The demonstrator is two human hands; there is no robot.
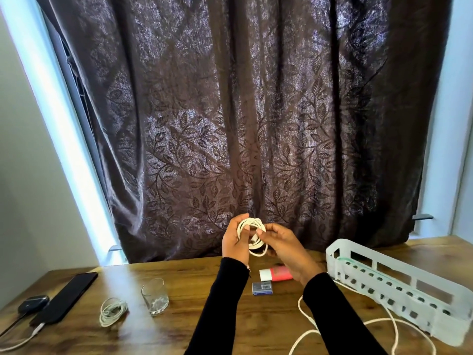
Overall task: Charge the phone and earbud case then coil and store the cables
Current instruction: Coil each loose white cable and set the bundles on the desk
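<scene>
Far left of left hand, at table edge: dark earbud case [33,304], cable running off it toward near-left corner. Just right of it, touching or nearly so: black phone [65,298] lying flat, white plug in its near end, cable trailing left out of view. Further right, still well left of hands: small coiled white cable [112,311] flat on wooden table [204,326]. Beside it, clear drinking glass [155,296], upright, seemingly empty. Brown leaf-pattern curtain [243,111] hanging behind everything.

Held up above table, centre: white cable coil [252,235], gripped between both hands. Left hand [235,242] curled round coil's left side, thumb across loops. Right hand [284,249] pinching coil's right side with thumb and forefinger, remaining fingers curled under. Black sleeves on both arms.

Below hands on table: small blue box [262,288], flat; just behind it, red and white tube [275,274], partly hidden by right wrist.

Right of right hand: long white slotted plastic basket [399,285], running toward near-right; contents not clear through slots. Loose white cord [358,326] looping on table under right forearm and in front of basket.
</scene>
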